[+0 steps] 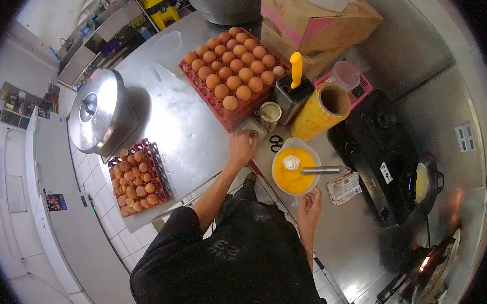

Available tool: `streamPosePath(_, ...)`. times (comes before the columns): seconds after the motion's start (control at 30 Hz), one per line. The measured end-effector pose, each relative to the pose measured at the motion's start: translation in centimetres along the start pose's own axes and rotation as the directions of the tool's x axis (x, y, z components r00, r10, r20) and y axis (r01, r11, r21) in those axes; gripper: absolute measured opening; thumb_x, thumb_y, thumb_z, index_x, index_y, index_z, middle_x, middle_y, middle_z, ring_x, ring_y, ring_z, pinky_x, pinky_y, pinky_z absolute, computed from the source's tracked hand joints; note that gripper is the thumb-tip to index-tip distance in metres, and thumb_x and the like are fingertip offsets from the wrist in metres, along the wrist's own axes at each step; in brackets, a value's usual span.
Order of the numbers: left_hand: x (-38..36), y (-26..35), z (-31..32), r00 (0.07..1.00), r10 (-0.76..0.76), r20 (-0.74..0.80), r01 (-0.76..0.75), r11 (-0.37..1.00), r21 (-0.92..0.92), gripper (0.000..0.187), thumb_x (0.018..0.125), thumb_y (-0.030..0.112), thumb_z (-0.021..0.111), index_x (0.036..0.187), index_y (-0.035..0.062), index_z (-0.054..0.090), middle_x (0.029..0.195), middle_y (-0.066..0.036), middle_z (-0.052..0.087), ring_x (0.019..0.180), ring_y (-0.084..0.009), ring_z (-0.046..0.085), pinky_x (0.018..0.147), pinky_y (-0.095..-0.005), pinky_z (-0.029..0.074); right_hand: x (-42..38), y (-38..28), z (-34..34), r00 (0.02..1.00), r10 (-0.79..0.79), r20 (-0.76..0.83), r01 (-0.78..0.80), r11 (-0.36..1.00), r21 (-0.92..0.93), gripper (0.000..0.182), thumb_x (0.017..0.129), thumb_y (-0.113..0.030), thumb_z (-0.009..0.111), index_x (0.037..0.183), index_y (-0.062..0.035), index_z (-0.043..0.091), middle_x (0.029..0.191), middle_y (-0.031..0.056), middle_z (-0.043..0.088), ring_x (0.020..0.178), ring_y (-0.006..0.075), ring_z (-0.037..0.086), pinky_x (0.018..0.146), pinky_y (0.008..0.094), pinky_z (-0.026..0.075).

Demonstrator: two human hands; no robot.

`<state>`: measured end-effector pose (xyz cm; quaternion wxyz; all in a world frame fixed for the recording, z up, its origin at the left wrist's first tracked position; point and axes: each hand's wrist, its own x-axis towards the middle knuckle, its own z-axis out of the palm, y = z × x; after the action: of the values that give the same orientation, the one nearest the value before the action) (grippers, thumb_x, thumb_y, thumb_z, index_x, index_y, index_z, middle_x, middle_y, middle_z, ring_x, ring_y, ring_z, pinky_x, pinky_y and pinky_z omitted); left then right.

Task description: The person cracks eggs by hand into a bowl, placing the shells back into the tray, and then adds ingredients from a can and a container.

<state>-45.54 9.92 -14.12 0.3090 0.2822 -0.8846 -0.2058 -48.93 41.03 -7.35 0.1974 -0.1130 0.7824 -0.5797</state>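
A bowl (279, 183) of yellow liquid, with a white mound of powder (291, 163) on it, stands on the steel counter. A metal-handled utensil (326, 170) rests across its right rim. My right hand (310, 205) is at the bowl's lower right edge, fingers bent against it. To the left of the bowl, my left hand (243, 145) has its fingers closed around a pale, translucent bag or container (254, 128), partly hidden by the hand. Just beyond it are an open can (270, 113) and a red tray (226, 117) of brown eggs (230, 103). Black scissors (276, 143) lie between hand and bowl.
A yellow film roll (319, 115) and a knife block (292, 96) stand behind the bowl. A black stove (374, 160) with a pan (423, 182) is at right. At left are a tray of eggshells (136, 181) and a lidded pot (104, 110). Cardboard boxes (312, 25) stand behind.
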Motion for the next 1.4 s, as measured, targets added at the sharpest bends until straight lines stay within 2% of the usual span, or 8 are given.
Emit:
streamPosePath(0.07,0.0,0.7,-0.3,0.96,-0.277,-0.041,0.274,0.96,-0.061,0.019,0.09,0.02,0.066,0.084,0.0042,0.074,0.077,-0.02,0.069,0.073,-0.0397,0.065,0.071,-0.0472,0.051,0.0,-0.7,0.4,1.0,-0.024,-0.013,0.025,0.999,0.03,0.05,0.099,-0.016,0.065,0.142,-0.0037,0.044,0.113,0.0187,0.066,0.095,0.0234,0.066,0.078,0.0336,0.054)
streamPosePath(0.2,-0.5,-0.6,-0.4,0.901,-0.401,-0.164,0.36,0.904,-0.23,0.026,0.093,0.025,0.065,0.084,0.0012,0.074,0.071,-0.017,0.068,0.06,-0.0327,0.062,0.062,-0.0445,0.049,0.4,-0.6,0.5,1.0,-0.021,0.007,0.022,0.997,-0.078,0.05,0.099,-0.015,0.064,0.143,-0.0035,0.043,0.114,0.0195,0.066,0.098,0.0237,0.066,0.079,0.034,0.054)
streamPosePath(0.27,-0.9,-1.6,-0.3,0.773,-0.631,-0.073,0.527,0.702,-0.479,0.031,0.094,0.029,0.066,0.088,0.0004,0.075,0.066,-0.009,0.067,0.054,-0.0216,0.054,0.059,-0.0392,0.046,0.3,-0.8,0.8,1.0,0.01,-0.013,-0.01,1.0,-0.029,0.05,0.099,-0.014,0.065,0.143,-0.0037,0.043,0.114,0.0195,0.066,0.098,0.0236,0.066,0.079,0.0342,0.055)
streamPosePath(0.6,-2.5,-2.4,-0.1,0.677,-0.721,0.148,0.556,0.369,-0.745,0.034,0.1,0.032,0.061,0.1,0.0015,0.076,0.085,-0.001,0.071,0.072,-0.0106,0.048,0.062,-0.0289,0.039,0.3,-0.5,0.7,1.0,0.028,-0.007,-0.028,1.0,0.003,0.046,0.101,-0.015,0.062,0.142,-0.0063,0.044,0.105,0.0116,0.065,0.094,0.0148,0.062,0.083,0.029,0.05)
streamPosePath(0.83,-2.4,-3.9,-0.5,0.578,-0.774,0.261,0.67,0.266,-0.693,0.031,0.1,0.029,0.062,0.102,0.0016,0.076,0.081,-0.002,0.069,0.068,-0.0075,0.046,0.059,-0.0261,0.036,-0.1,-1.0,0.8,0.999,0.021,-0.028,-0.021,1.0,0.004,0.047,0.099,-0.017,0.064,0.14,-0.0051,0.045,0.116,0.0178,0.066,0.104,0.0262,0.065,0.084,0.0385,0.054)
streamPosePath(1.2,1.4,9.1,-10.7,0.893,-0.427,0.141,0.299,0.329,-0.896,0.033,0.104,0.027,0.06,0.112,-0.0035,0.07,0.086,-0.002,0.063,0.082,-0.0114,0.056,0.073,-0.0286,0.041,0.2,-0.1,1.5,0.984,0.006,-0.179,-0.043,0.979,-0.201,0.037,0.1,-0.033,0.063,0.111,0.0025,0.061,0.1,0.0211,0.07,0.095,0.0343,0.068,0.083,0.0428,0.053)
streamPosePath(1.37,-0.8,11.1,-8.9,0.978,-0.204,-0.05,0.095,0.641,-0.761,0.018,0.097,0.011,0.064,0.11,0.003,0.073,0.092,-0.005,0.07,0.081,-0.0154,0.059,0.072,-0.0301,0.043,0.4,0.8,1.9,0.991,0.03,-0.127,-0.067,0.952,-0.298,0.049,0.099,-0.045,0.06,0.089,0.0036,0.066,0.089,0.0263,0.069,0.085,0.0443,0.067,0.077,0.0469,0.051)
streamPosePath(1.4,-1.2,10.6,-8.5,0.991,0.133,0.018,-0.098,0.808,-0.582,0.021,0.092,0.006,0.066,0.112,0.0051,0.073,0.095,-0.005,0.071,0.082,-0.0198,0.061,0.074,-0.033,0.045,0.2,0.6,2.0,0.99,0.038,-0.136,-0.077,0.954,-0.288,0.049,0.099,-0.045,0.06,0.089,0.0036,0.066,0.089,0.0263,0.069,0.085,0.0443,0.067,0.077,0.0469,0.051)
